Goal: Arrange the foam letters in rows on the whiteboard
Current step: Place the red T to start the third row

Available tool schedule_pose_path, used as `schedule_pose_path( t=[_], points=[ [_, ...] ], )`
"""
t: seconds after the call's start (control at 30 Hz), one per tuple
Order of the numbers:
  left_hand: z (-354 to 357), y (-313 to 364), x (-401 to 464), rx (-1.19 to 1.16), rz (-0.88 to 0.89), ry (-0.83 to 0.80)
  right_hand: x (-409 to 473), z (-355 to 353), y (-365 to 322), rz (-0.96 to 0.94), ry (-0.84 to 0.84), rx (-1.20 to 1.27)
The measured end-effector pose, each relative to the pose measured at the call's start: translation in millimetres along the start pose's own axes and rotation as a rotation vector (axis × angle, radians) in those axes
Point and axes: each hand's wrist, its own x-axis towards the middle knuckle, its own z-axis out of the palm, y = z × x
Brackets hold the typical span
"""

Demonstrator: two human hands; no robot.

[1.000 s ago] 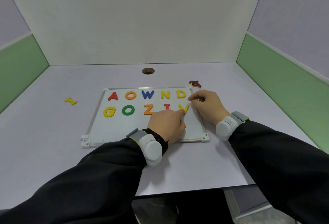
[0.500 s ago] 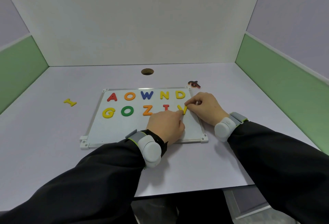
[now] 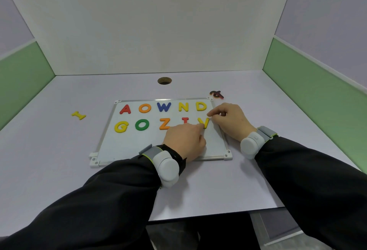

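Yellow V (image 3: 204, 123) between both hands' fingertips

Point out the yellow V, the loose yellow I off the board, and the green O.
yellow V (image 3: 205, 122): head view, on its right stroke.
loose yellow I (image 3: 78, 115): head view, on its stem.
green O (image 3: 142, 124): head view, on its ring's left side.

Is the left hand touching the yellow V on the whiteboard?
Touching. The head view shows the left hand with a fingertip pressed on the bottom of the yellow V.
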Motion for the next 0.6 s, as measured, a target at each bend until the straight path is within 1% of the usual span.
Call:
schedule_pose_path(
  t=[0.17,0.37,0.6],
  points=[
    [-7,-3,9,-0.017,-0.015,0.059,5,-7,3,0.04,0.087,0.06],
    [-20,-4,41,-0.035,-0.05,0.044,31,-15,12,0.073,0.155,0.047],
    [-23,-4,92,-0.055,-0.113,0.092,68,-17,19,0.104,0.164,-0.025]
  ],
)
